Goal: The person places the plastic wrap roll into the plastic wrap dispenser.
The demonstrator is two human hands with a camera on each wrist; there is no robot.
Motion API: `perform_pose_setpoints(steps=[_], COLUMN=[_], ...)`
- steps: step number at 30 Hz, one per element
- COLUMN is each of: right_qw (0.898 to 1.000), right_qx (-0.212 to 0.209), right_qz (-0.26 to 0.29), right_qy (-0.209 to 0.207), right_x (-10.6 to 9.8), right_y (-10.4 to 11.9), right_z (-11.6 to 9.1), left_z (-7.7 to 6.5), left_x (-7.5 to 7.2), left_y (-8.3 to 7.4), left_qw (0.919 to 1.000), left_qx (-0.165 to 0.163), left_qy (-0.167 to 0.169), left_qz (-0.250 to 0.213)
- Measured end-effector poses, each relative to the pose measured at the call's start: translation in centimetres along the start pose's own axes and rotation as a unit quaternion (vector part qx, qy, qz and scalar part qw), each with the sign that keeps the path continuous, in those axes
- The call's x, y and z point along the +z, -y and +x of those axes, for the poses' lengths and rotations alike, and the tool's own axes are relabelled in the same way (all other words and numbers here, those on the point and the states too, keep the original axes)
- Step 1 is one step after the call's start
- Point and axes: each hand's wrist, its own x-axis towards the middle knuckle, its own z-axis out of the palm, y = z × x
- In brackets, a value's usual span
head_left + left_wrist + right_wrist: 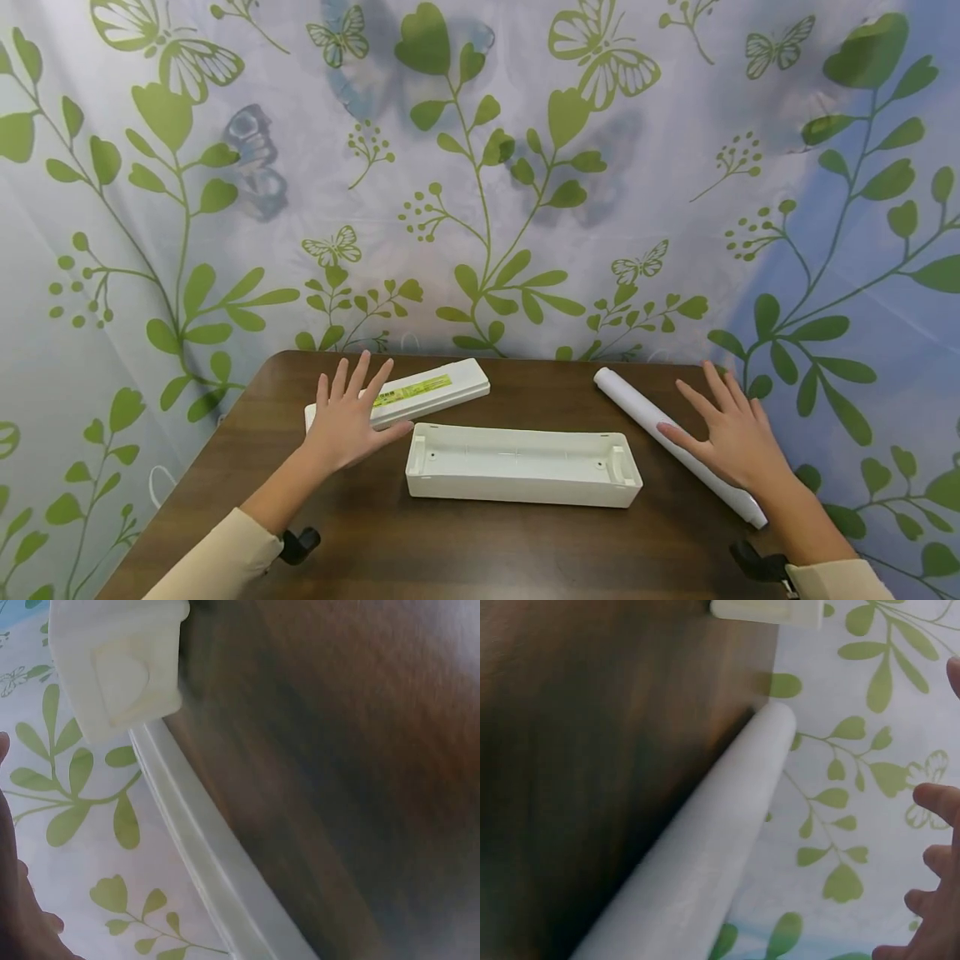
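Note:
My left hand [343, 427] is spread with straight fingers, overlapping the left end of a long white lid [427, 392] with a yellow-green label. Between the hands sits a white rectangular box [525, 490] without its top on, its hollow inside facing up. My right hand [738, 442], also spread and holding nothing, hovers beside a white roll [660, 425] lying diagonally on the table. In the left wrist view, the box's end [120, 675] shows with the lid's edge [202, 847] below it. The roll [697, 847] fills the middle of the right wrist view.
Everything lies on a dark brown wooden table [360, 533]. Behind it and along both sides hangs a white and blue curtain [480, 208] printed with green leaves and butterflies. Black straps [300, 546] with small devices are on both wrists.

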Motion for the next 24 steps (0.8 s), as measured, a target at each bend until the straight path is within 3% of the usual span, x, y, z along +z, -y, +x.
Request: perform_pose_setpoints(steps=[13,17,24], right_qw=[0.996,0.994,0.989], right_qx=[-0.046,-0.044,-0.023], right_qz=[0.041,0.066,0.119], right_qy=[-0.063,-0.078,-0.084], right_x=[2.0,2.5,3.1], right_y=[-1.8,-2.3,-3.1], right_z=[-2.4,-2.9,-3.6], left_z=[-1.1,-1.4,-1.7], left_x=[1.8,2.3,2.9], left_y=[-1.2,-1.5,-1.9], left_qw=[0.9977,0.9938,0.9775], left_qx=[0.039,0.052,0.057], left_qy=[-0.03,-0.019,0.024], left_qz=[-0.047,-0.096,-0.202])
